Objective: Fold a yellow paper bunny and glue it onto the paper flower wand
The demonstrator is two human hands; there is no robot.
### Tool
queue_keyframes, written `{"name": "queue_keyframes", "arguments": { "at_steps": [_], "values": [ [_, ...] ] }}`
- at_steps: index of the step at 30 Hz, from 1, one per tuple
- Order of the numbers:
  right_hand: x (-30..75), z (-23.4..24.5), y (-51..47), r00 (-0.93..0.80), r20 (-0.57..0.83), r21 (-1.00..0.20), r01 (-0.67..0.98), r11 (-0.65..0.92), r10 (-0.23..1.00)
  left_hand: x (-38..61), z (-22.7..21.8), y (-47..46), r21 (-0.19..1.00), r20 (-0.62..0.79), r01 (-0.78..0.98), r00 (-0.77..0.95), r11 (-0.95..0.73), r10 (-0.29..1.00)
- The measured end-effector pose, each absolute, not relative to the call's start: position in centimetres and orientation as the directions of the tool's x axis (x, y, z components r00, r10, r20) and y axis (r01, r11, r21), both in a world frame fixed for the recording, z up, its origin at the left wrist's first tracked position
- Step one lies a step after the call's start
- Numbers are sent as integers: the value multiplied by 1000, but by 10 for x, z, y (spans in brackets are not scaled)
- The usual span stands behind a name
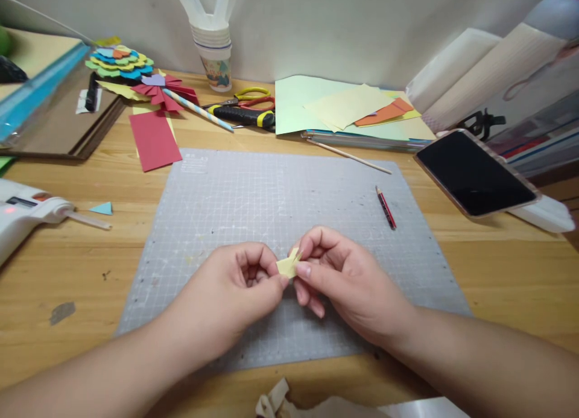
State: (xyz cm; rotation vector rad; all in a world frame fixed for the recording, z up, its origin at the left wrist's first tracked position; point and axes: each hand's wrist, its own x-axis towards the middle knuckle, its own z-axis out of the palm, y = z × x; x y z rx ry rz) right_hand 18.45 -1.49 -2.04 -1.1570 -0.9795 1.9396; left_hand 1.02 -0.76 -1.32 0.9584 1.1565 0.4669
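Between my two hands is a small folded piece of pale yellow paper (286,267), held above the grey cutting mat (217,195). My left hand (246,279) pinches its left edge between thumb and forefinger. On the other side, my right hand (339,273) grips the right part with thumb and fingertips, where a narrow bit of the paper sticks up. The fingertips hide part of the paper. A short dark red pencil (386,207) lies on the mat beyond my right hand.
Left stands a white glue gun (31,207) beside a blue paper scrap (103,209). Behind the mat are red paper (154,140), a paper flower (120,62), scissors (251,98), stacked paper cups (212,56) and coloured sheets (294,104). A phone (474,174) leans at right.
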Motion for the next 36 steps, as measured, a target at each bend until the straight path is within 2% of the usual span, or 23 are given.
{"name": "queue_keyframes", "arguments": {
  "at_steps": [8,20,26,29,36],
  "values": [
    [184,-22,-12,-366,-406,-855,-172,-489,838,11,-11,-5,829,-555,172,369,532,746],
    [182,-20,-12,-371,-420,-840,-187,-509,829,9,-8,-4,829,-516,66,474,555,714],
    [182,-20,-13,-446,-424,-813,-197,-548,789,12,-8,-3,828,-484,2,507,561,713],
    [183,-19,-14,-469,-476,-814,-85,-575,744,12,-11,-6,829,-513,59,476,556,715],
    [183,-14,-11,-417,-455,-865,0,-501,787,10,-9,-10,859,-512,213,404,466,758]
  ]
}}
